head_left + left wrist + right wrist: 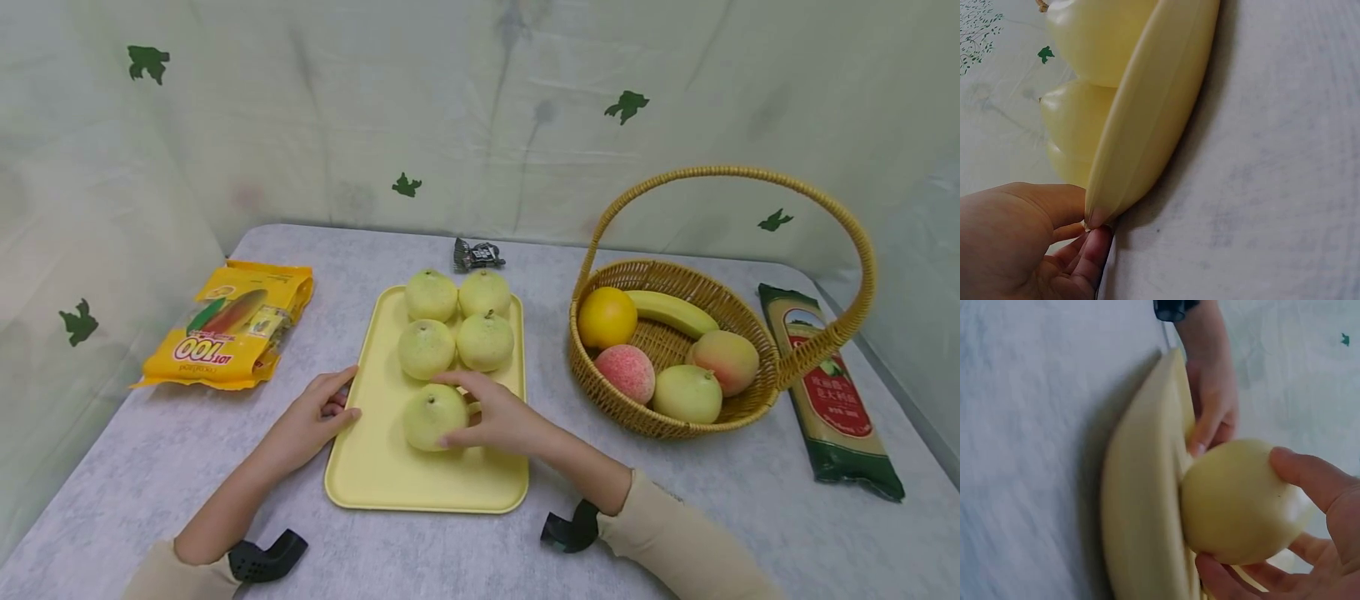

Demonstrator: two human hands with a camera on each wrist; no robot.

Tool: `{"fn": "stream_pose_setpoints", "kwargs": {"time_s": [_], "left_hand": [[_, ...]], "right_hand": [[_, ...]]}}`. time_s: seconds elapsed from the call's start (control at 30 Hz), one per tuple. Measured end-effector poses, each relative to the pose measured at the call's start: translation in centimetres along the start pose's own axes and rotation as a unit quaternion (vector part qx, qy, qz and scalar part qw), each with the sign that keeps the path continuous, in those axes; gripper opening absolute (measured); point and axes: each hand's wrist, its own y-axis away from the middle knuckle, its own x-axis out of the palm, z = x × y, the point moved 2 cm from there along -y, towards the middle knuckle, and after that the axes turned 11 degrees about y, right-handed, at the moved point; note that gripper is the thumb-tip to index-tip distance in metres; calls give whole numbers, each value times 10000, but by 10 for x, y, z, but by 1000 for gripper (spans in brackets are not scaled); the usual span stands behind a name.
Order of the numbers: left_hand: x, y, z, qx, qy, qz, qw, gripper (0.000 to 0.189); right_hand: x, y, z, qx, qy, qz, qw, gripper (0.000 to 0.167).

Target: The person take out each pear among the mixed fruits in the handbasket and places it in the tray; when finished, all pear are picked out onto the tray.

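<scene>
A yellow tray (375, 479) lies on the table with several round, pale yellow-green pears (426, 348) grouped toward its far end. My right hand (501, 417) grips another pear (431, 421) nearer the tray's middle, thumb on one side and fingers on the other. In the right wrist view that pear (1241, 503) sits against or just over the tray; I cannot tell whether it touches. At the tray's left edge, my left hand (303, 421) pinches the rim. The left wrist view shows the thumb over the tray rim (1147, 125) and curled fingers below.
Right of the tray stands a wicker basket (600, 392) with a tall handle, holding an orange, a banana, peaches and a similar pear. Beyond it lies a green-and-tan packet (832, 400). A yellow snack bag (228, 325) lies left, and a small black wrapped item (477, 255) behind the tray.
</scene>
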Motion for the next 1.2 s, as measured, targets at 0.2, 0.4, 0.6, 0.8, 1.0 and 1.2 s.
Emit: {"fn": "stream_pose_setpoints", "kwargs": {"time_s": [0.2, 0.4, 0.6, 0.8, 1.0, 1.2], "left_hand": [[0, 0, 2, 8, -15, 18, 10000, 62], [0, 0, 3, -17, 20, 23, 10000, 62], [0, 0, 3, -23, 36, 35, 10000, 62], [0, -1, 3, 4, 55, 48, 10000, 63], [-1, -1, 3, 26, 21, 40, 10000, 62], [0, 0, 4, 7, 9, 20, 10000, 62]], "right_hand": [[13, -4, 3, -103, 26, -472, 9988, 70], [10, 1, 8, -55, 301, -479, 9984, 70], [-16, 26, 15, -561, 661, -787, 9931, 63], [-51, 71, 16, -1142, 1396, -1598, 9705, 58], [-83, 112, 7, -1970, 1756, -2694, 9262, 56], [-105, 143, -7, -1765, 2233, -3776, 8811, 68]]}}
